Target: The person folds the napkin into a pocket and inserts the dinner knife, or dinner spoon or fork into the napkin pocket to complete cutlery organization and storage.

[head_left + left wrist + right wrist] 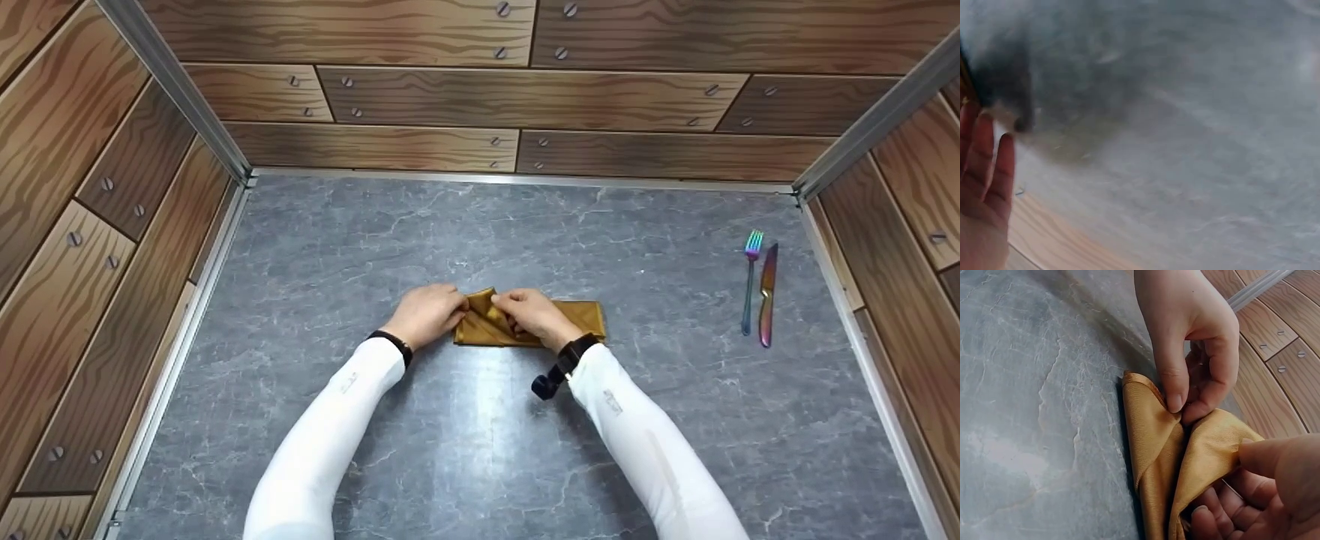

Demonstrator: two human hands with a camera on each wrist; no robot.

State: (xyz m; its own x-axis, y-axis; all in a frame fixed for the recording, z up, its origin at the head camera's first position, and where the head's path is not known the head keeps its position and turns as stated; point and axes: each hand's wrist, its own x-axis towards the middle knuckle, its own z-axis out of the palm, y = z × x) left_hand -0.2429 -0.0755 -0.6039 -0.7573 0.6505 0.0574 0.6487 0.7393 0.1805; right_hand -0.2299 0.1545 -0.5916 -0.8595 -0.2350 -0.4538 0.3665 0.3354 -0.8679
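A golden-brown cloth napkin (579, 315), folded into a long strip, lies on the grey marbled surface. At its left end my left hand (427, 311) pinches the fabric between thumb and index finger. My right hand (534, 315) grips a raised layer of the cloth a little to the right. In the right wrist view, a fold of the napkin (1210, 450) stands up between the right hand (1280, 489) and the left hand (1196, 343). Only some fingers of the left hand (985, 169) show in the left wrist view, which is blurred.
A rainbow-coloured fork (749, 285) and a matching knife (767, 296) lie side by side at the right. Wood-patterned walls (465, 97) enclose the surface at the back, left and right, with metal strips (525, 178) along their base.
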